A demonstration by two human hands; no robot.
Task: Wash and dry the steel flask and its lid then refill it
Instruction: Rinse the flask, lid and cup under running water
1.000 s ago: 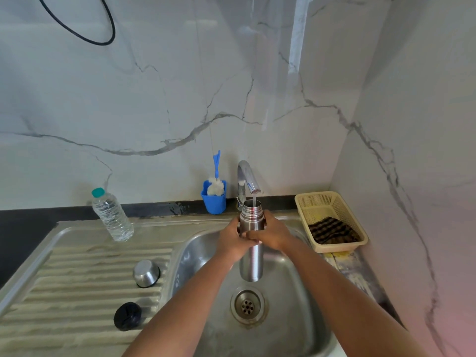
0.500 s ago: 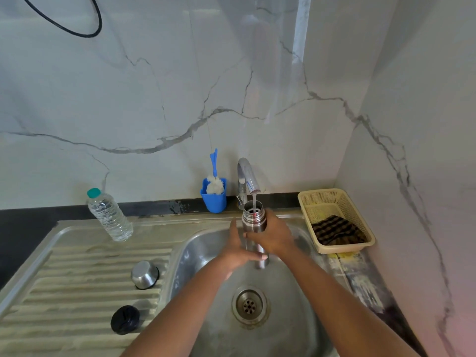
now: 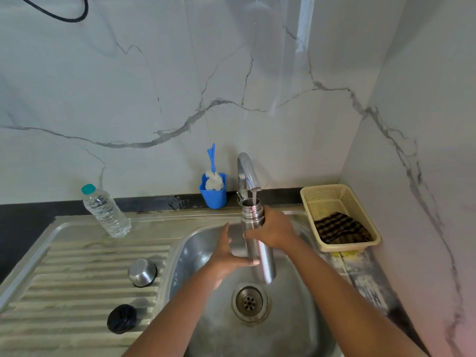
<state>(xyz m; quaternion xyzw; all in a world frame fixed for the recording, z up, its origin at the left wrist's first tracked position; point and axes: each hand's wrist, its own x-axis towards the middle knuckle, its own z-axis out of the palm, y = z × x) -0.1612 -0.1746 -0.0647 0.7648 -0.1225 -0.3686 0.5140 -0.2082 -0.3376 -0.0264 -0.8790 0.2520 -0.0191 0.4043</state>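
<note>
The steel flask [image 3: 260, 256] stands upright over the sink basin [image 3: 203, 253], its open mouth under the running tap [image 3: 247, 173]. My right hand [image 3: 274, 229] grips the flask just below its neck. My left hand [image 3: 226, 256] is spread with straight fingers, its thumb touching the flask's side lower down. The steel cup lid [image 3: 142, 272] lies upside down on the draining board. A black inner stopper [image 3: 121, 318] lies nearer to me on the same board.
A clear water bottle [image 3: 105, 211] with a teal cap stands at the back left. A blue cup [image 3: 213, 193] holds a bottle brush behind the sink. A cream basket [image 3: 334, 199] with a checked cloth [image 3: 340, 228] sits at the right, against the wall.
My left hand has let go of the flask's neck, dropped lower and spread its fingers. My right hand keeps holding the flask under the water.
</note>
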